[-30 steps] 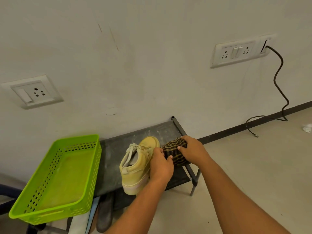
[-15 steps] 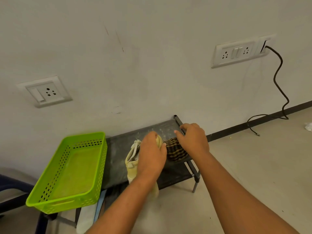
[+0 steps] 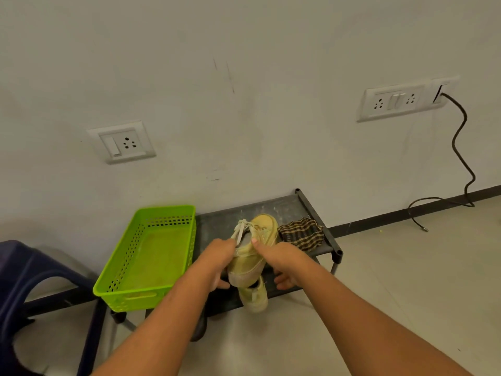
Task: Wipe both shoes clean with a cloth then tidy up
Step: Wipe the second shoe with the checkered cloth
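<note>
Left hand [image 3: 217, 263] and right hand [image 3: 282, 260] clasp the sides of a seemingly light, soft-sided pale yellow canvas shoe [image 3: 248, 263] at the dark bench [image 3: 217, 226], its stiffer sole likely the firmer hold.

The left hand [image 3: 217, 263] and right hand [image 3: 283, 263] seemingly grip yellow shoe [image 3: 253, 260].

Head view: no legible text, brand, number or sign. Surfaces checked: shoe [image 3: 252, 259], green basket [image 3: 130, 297], plaid cloth [image 3: 301, 234], left wall socket [image 3: 122, 142], right socket plate [image 3: 393, 101]. Any marking on them is too small to read.
</note>
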